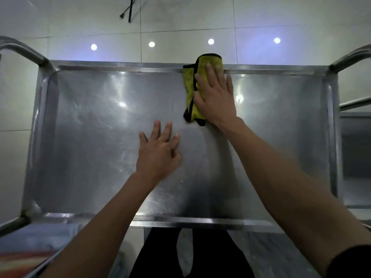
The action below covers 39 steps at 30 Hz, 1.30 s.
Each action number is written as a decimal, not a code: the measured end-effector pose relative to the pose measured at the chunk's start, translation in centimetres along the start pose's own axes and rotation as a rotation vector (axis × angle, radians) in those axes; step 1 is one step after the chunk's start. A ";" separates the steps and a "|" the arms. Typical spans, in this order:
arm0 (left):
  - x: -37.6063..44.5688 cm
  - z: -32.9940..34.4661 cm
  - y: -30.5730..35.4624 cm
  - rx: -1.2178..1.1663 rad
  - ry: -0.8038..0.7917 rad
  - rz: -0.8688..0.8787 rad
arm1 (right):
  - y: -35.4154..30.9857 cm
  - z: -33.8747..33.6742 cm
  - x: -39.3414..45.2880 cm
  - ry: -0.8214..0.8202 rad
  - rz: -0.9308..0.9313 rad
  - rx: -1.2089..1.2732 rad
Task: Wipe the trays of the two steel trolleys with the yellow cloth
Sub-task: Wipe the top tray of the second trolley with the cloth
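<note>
The top tray (90, 121) of a steel trolley fills the view below me. A yellow cloth with black edging (190, 91) lies at the tray's far side, its top end draped over the far rim. My right hand (215, 97) presses flat on the cloth with straight fingers. My left hand (158, 151) rests on the bare steel near the tray's middle, fingers spread and straight, holding nothing.
Curved steel handles rise at the far left (22, 49) and far right (351, 57). A second steel tray (355, 115) shows at the right edge. Folded blue and red cloth (36, 243) lies on a lower shelf at bottom left. A black tripod foot (128, 11) stands on the tiled floor beyond.
</note>
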State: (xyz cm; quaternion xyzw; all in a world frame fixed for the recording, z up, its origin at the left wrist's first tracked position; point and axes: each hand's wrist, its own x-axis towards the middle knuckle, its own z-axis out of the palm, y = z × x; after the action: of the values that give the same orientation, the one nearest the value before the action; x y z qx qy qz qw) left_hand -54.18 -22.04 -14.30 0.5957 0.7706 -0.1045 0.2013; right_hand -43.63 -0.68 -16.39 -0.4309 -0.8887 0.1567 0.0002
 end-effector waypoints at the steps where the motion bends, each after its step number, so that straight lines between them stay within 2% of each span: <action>1: 0.0 0.0 0.0 -0.007 0.000 -0.003 | 0.1 0.2 -1.1 -0.007 0.003 0.019; 6: 0.2 -0.1 0.1 -0.033 0.011 -0.008 | -0.4 1.9 -10.6 0.003 0.031 0.018; 13: -0.2 0.3 0.1 -0.071 0.037 0.002 | -3.3 5.1 -25.1 0.025 0.224 -0.048; 19: -0.7 0.3 0.6 -0.088 0.047 0.002 | -4.1 5.7 -30.7 0.032 0.286 -0.043; 27: -0.7 -0.4 1.7 -0.028 0.041 -0.023 | -1.6 5.1 -26.9 0.084 0.265 -0.052; 33: -0.6 -0.5 2.1 -0.012 0.053 -0.038 | 2.4 2.3 -16.0 0.131 0.236 -0.026; 39: -0.2 -0.8 2.8 -0.041 0.078 -0.057 | 5.3 -0.9 -4.2 0.057 0.123 -0.052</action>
State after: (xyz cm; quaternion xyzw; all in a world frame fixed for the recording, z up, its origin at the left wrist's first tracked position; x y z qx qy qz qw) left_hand -51.58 -21.11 -13.24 0.5728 0.7965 -0.0709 0.1801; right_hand -36.77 -0.55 -16.45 -0.4887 -0.8640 0.1209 0.0046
